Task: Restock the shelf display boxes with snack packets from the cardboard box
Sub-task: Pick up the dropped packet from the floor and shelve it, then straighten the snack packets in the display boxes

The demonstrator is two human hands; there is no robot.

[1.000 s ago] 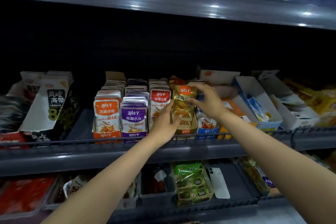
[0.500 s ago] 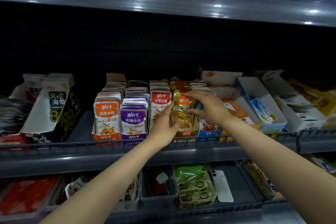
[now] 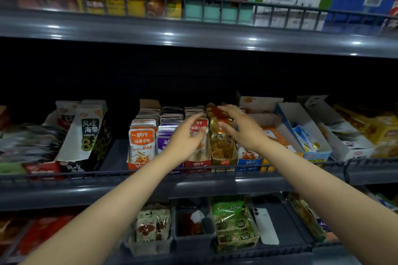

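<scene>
1. Left hand (image 3: 187, 139) hovers in front of the red packets (image 3: 199, 123), fingers loosely spread, gripping nothing; blurred.
2. Right hand (image 3: 242, 130) hovers over the gold packets (image 3: 221, 146), fingers apart and relaxed, holding nothing; also blurred.
3. Gold packets stand upright in their gold display box (image 3: 224, 162) on the middle shelf (image 3: 64, 193), between the red row and the blue display box (image 3: 248, 161).
4. Front gold packet sits between the two hands; cannot tell if either hand touches it.
5. Orange packets (image 3: 141, 144) and purple packets (image 3: 164, 142) stand in rows left of the red ones.
6. White phone (image 3: 266, 226) lies on the lower shelf (image 3: 297, 217), under the right forearm.
</scene>
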